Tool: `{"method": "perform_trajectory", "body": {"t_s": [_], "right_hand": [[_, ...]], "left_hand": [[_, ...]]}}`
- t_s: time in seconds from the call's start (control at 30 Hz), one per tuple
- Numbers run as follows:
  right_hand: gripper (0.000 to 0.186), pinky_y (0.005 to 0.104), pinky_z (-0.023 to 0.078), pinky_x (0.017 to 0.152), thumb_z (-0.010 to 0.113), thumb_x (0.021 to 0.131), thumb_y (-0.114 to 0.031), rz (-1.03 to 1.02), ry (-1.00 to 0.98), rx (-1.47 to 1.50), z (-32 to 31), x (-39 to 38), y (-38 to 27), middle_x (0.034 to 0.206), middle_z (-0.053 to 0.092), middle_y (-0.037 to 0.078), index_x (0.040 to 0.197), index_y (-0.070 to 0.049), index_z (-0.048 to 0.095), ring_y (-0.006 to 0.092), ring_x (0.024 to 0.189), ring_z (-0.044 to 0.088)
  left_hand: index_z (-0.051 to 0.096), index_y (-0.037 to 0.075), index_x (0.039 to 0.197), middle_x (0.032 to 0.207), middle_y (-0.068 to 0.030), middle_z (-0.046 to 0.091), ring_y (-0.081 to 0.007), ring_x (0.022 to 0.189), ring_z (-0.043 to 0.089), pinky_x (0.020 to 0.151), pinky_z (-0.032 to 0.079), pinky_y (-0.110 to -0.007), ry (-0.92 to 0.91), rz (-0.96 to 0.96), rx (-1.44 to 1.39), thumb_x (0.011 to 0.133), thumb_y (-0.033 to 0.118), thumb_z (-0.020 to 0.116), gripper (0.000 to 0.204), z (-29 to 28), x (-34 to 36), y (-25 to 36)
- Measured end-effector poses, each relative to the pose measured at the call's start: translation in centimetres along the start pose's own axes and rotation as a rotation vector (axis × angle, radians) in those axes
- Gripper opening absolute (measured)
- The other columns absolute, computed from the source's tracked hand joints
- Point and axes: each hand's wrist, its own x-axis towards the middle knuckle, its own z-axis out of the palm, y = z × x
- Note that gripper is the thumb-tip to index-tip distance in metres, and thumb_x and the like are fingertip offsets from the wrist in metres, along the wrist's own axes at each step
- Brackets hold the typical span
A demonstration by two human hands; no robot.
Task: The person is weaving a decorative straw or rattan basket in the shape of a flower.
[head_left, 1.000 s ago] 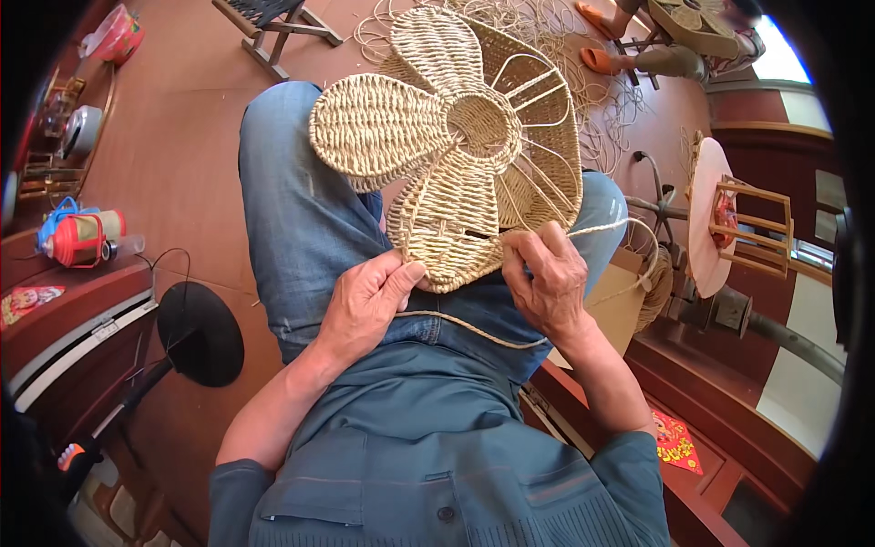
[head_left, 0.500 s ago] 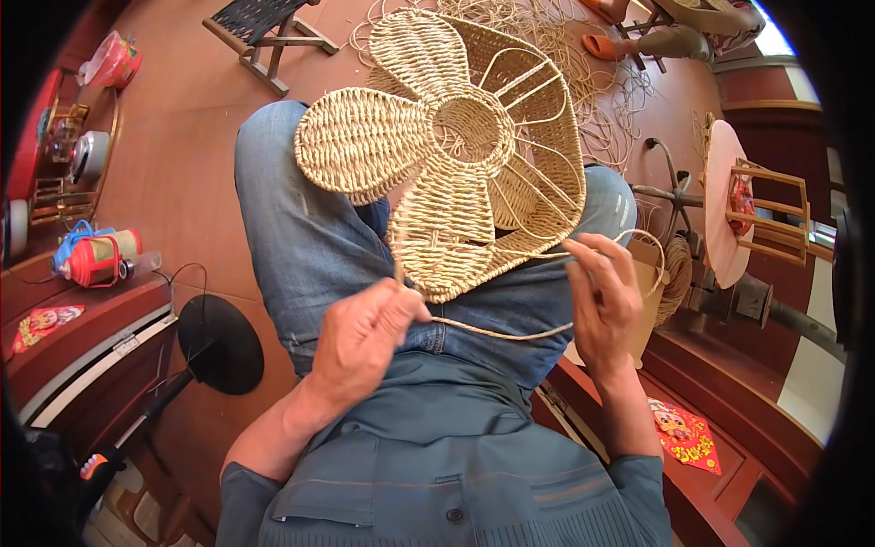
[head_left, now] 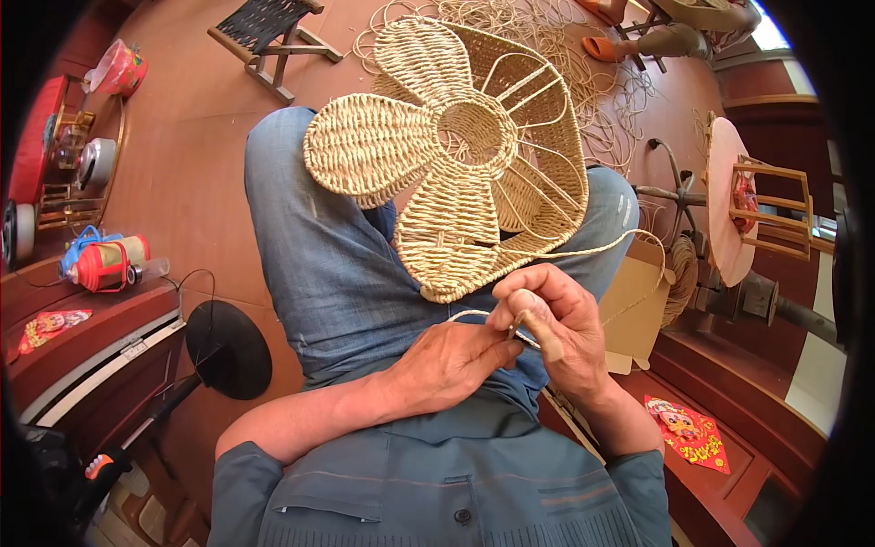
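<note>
A woven straw-cord basket piece rests on my knees, with flower-like petals round a central ring and bare looped frames on its right. Just below it, my left hand and my right hand meet, both closed and pinching a pale cord between their fingertips. The cord loops out to the right past my right knee. Exactly what part of it lies in my left fingers is partly hidden.
A folding stool and loose cord lie beyond my knees. At upper right sits another person. Left are a red thermos and black round base; right are a cardboard box, cord coil and round board.
My hands have left the woven piece's lower edge and come together below it on the cord. My left hand has moved right and down; my right has turned inward and downward.
</note>
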Motion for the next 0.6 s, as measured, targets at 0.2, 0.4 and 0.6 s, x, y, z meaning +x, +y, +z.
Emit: {"method": "perform_trajectory", "body": {"t_s": [0.2, 0.4, 0.6], "right_hand": [[0.025, 0.0249, 0.053, 0.062, 0.049, 0.12, -0.019, -0.213, 0.006, -0.03, 1.5, 0.5, 0.7, 0.106, 0.071, 0.009, 0.129, 0.0, 0.063, 0.012, 0.086, 0.065], [0.024, 0.0218, 0.051, 0.055, 0.059, 0.117, -0.019, -0.066, 0.072, -0.044, 1.2, 0.1, 0.6, 0.095, 0.071, 0.006, 0.128, 0.0, 0.066, 0.0078, 0.077, 0.064], [0.017, 0.0227, 0.055, 0.06, 0.072, 0.108, -0.006, -0.082, 0.175, -0.111, 0.9, 0.8, 0.8, 0.095, 0.073, 0.003, 0.123, 0.002, 0.073, 0.0073, 0.079, 0.067]], "left_hand": [[0.076, 0.0, 0.101, 0.097, -0.0197, 0.078, -0.0376, 0.096, 0.075, 0.091, 0.055, -0.047, -0.005, -0.044, -0.095, 0.112, 0.044, 0.05, 0.052, -0.8, -0.3, -0.6], [0.069, -0.002, 0.107, 0.094, -0.0178, 0.076, -0.0361, 0.092, 0.074, 0.086, 0.055, -0.046, 0.025, 0.137, -0.138, 0.113, 0.038, 0.053, 0.044, -0.4, 0.1, -0.7], [0.072, -0.001, 0.109, 0.096, -0.0171, 0.073, -0.0351, 0.093, 0.071, 0.085, 0.055, -0.045, -0.066, -0.014, -0.106, 0.111, 0.03, 0.062, 0.033, -0.7, 0.1, -0.7]]}}
